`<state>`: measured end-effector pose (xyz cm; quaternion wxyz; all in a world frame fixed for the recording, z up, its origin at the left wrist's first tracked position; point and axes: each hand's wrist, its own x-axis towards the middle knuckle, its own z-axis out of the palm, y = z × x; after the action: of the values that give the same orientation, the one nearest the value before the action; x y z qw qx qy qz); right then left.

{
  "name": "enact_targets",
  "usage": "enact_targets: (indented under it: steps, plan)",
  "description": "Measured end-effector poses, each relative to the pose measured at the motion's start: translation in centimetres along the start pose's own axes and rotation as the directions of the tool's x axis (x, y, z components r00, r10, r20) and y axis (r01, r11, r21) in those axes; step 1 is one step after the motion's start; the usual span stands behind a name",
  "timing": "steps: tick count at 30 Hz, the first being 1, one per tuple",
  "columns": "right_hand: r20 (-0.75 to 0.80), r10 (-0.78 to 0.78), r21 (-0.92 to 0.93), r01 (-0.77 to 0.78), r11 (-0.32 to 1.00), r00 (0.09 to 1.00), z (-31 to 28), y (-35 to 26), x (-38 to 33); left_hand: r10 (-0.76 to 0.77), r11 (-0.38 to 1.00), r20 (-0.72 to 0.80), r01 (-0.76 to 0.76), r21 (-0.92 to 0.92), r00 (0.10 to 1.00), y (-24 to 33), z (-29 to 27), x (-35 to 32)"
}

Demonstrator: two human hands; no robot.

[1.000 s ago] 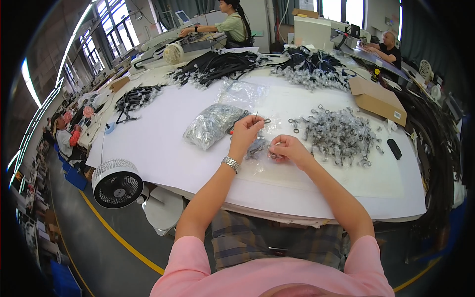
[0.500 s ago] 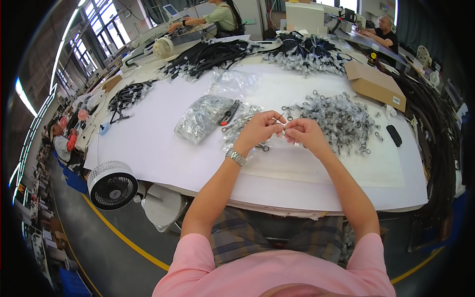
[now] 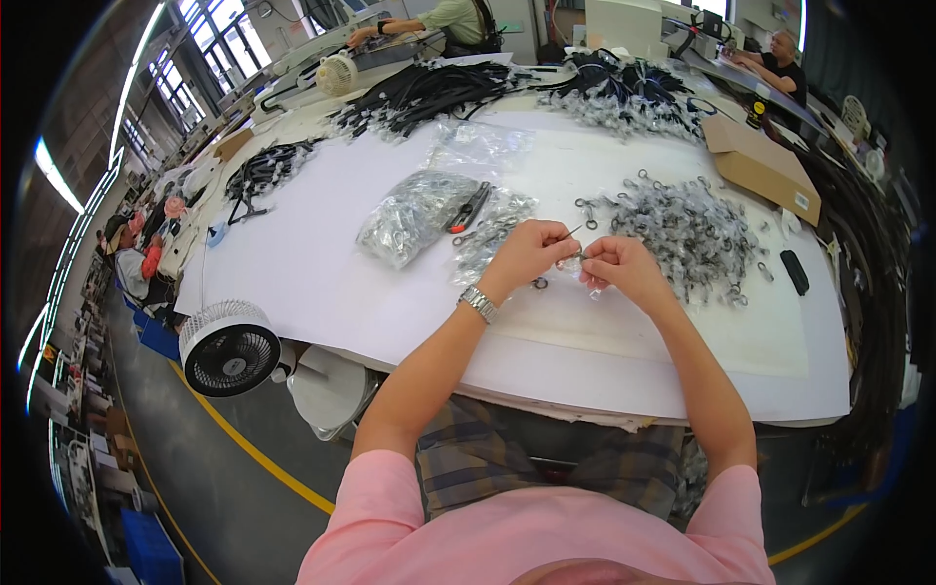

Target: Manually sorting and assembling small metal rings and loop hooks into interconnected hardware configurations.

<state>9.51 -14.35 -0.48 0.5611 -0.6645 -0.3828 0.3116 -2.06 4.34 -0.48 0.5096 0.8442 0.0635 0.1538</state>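
Two hands, closer now (one thin rod)

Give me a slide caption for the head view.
Left hand and right hand hold small parts close together, beside a pile of ring-ended fittings.

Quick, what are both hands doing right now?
Left hand: closed, holding a thin dark piece.
Right hand: closed, pinching a small wrapped item, details unclear.
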Motion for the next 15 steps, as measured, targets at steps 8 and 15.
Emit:
enact_targets:
  steps: [8,15]
  plan:
    - [0.076,0.079,-0.005,-0.079,0.997,0.994,0.6,-0.7,-0.2,0.151,0.984,-0.008,-0.15,0.1,0.988,0.1,0.2,-0.1]
    - [0.101,0.147,0.174,-0.163,0.971,0.984,-0.1,0.2,-0.1,0.221,0.968,-0.042,-0.214,0.129,0.974,-0.3,0.6,-0.1]
